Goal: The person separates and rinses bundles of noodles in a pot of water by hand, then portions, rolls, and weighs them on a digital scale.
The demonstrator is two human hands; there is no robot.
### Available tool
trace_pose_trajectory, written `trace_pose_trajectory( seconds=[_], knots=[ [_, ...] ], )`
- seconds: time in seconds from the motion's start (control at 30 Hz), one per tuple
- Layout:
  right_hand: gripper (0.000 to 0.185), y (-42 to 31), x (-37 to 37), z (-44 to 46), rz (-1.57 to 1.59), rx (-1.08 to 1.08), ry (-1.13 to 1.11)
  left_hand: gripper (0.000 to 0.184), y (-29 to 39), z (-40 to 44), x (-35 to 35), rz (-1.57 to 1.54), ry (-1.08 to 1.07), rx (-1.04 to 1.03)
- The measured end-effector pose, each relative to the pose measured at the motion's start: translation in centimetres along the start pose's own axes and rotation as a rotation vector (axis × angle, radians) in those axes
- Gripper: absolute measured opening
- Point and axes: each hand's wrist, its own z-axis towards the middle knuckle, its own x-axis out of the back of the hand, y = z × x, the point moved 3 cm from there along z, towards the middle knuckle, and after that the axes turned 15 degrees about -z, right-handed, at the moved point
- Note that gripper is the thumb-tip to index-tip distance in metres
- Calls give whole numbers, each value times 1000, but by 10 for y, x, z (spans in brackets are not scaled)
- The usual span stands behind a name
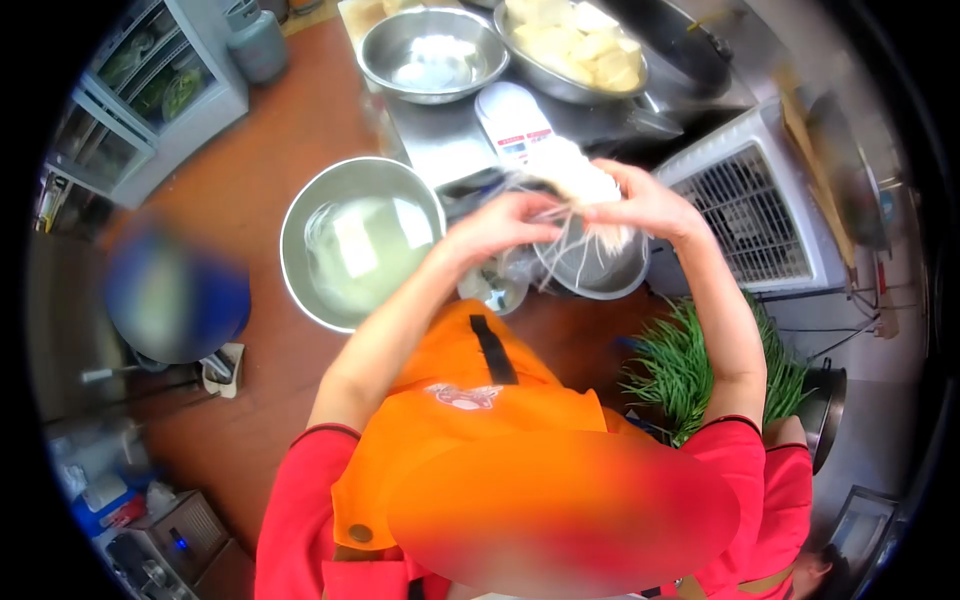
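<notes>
My right hand (648,202) is closed around a white bunch of what look like enoki mushrooms (580,180), with thin pale strands hanging loose from it. From the other side, my left hand (503,224) pinches at the strands, its fingers curled and partly blurred. Below both hands is a round metal pot (603,278), its inside partly hidden by the strands. A white kitchen scale (512,118) lies on the counter just beyond the bunch.
At left stands a large metal pot (288,245) of cloudy liquid. A steel bowl (365,62) and a basin of pale yellow chunks (575,45) sit on the counter (435,145). Green stalks (675,365) and a white slatted unit (755,205) are at right.
</notes>
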Motion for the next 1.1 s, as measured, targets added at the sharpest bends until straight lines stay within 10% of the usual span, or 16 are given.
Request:
trace_pose_trajectory(
  seconds=[0.27,0.57,0.8,1.1],
  knots=[
    [36,98,-37,15,-891,-67,391,29,-32,19,-8,576,135,154],
    [34,137,-81,17,-848,-327,277,20,-66,19,12,548,177,262],
    [43,200,-100,20,-40,-292,519,19,-90,8,34,532,203,297],
    [38,259,-160,42,-234,-366,655,23,-153,-3,41,524,153,394]
  ],
)
